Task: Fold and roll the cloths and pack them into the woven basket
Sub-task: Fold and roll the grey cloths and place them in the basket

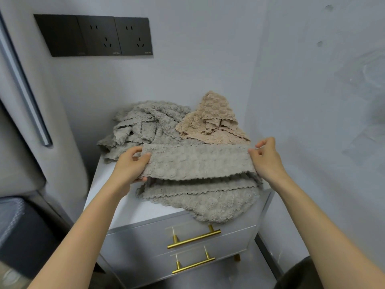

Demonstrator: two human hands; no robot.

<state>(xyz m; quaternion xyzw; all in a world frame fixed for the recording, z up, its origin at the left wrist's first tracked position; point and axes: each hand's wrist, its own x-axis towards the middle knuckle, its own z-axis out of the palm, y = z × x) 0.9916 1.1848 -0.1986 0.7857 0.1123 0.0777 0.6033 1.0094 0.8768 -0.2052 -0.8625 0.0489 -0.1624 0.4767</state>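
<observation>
- Our left hand grips the left end of a folded grey cloth, thumb on top and fingers curled underneath.
- Our right hand pinches the right end of the same cloth between thumb and fingertips, with the index finger lifted a little.
- Between the two hands the cloth is stretched out as a long band, its scalloped edges stacked along the near side, just above the top of the white cabinet.
- Directly under it lies a second grey cloth, spread loosely, with its near edge hanging over the cabinet front onto the top drawer.
- Behind the held cloth, a crumpled heap of grey cloths sits at the back left of the cabinet top. A beige cloth is bunched at the back right, touching the heap and leaning toward the wall corner.
- Below us, two drawers carry gold bar handles, an upper handle and a lower handle.
- On the wall above left we see a black socket panel.
</observation>
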